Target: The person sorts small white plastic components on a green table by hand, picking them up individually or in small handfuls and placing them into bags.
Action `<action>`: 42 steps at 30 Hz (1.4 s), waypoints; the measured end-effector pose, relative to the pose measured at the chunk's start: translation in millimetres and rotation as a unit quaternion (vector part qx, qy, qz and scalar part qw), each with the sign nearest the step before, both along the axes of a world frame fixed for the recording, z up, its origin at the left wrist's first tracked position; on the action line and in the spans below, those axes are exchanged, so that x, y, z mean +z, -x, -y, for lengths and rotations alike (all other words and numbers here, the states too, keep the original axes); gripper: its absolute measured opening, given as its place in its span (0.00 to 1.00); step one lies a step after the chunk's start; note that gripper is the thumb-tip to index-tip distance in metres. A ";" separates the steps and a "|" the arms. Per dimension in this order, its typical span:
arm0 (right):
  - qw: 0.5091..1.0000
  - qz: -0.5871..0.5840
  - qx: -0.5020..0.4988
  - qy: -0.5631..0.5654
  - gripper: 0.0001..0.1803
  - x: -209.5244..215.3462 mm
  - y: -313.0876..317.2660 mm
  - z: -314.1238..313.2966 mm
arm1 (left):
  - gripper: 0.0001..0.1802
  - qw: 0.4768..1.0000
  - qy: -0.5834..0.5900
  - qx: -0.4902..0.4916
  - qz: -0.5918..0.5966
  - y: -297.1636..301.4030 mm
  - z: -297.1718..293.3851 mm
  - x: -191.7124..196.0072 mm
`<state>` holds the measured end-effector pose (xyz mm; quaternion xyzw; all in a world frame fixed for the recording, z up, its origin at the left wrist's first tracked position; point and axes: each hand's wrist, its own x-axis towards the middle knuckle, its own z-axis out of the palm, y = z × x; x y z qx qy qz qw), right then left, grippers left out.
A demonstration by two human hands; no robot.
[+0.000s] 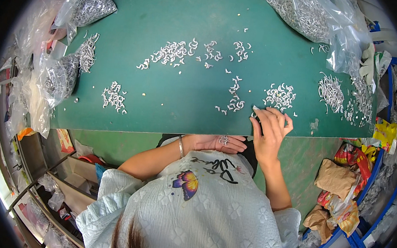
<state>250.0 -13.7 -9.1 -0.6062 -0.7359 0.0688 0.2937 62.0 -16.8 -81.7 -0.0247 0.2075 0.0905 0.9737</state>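
Note:
My left hand point(208, 142) lies palm up just below the table's front edge, fingers stretched out. A few small curved metal pieces point(224, 140) rest in its palm. Over the front edge of the table reaches my right hand point(272, 129), its fingers bent, thumb and forefinger close together around what looks like one such small piece point(254, 114). Just beyond those fingers is a loose pile of silver crescents point(279, 96). Left of it, a thin scatter of the same crescents point(235, 103) runs toward the front edge.
The green table point(185, 109) carries a larger crescent heap point(171, 52), a small left heap point(114, 97) and a right heap point(331, 92). Filled clear bags stand at the back left point(94, 7) and back right point(302, 17). Shelving point(72, 191) and crumpled brown packages point(336, 177) flank me below.

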 end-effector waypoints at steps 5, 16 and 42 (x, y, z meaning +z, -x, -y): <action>1.000 -0.009 0.005 -0.027 0.14 1.9 4.4 -10.8 | 0.33 0.999 -0.040 -0.011 0.006 3.1 3.0 -3.3; 0.834 -0.504 -0.055 0.217 0.08 20.8 20.1 2.0 | 0.32 0.996 -0.071 -0.047 -0.026 7.3 4.1 10.7; 0.734 -0.616 0.091 0.272 0.10 26.7 34.4 -5.9 | 0.17 0.993 -0.036 0.099 -0.050 27.3 -33.4 94.6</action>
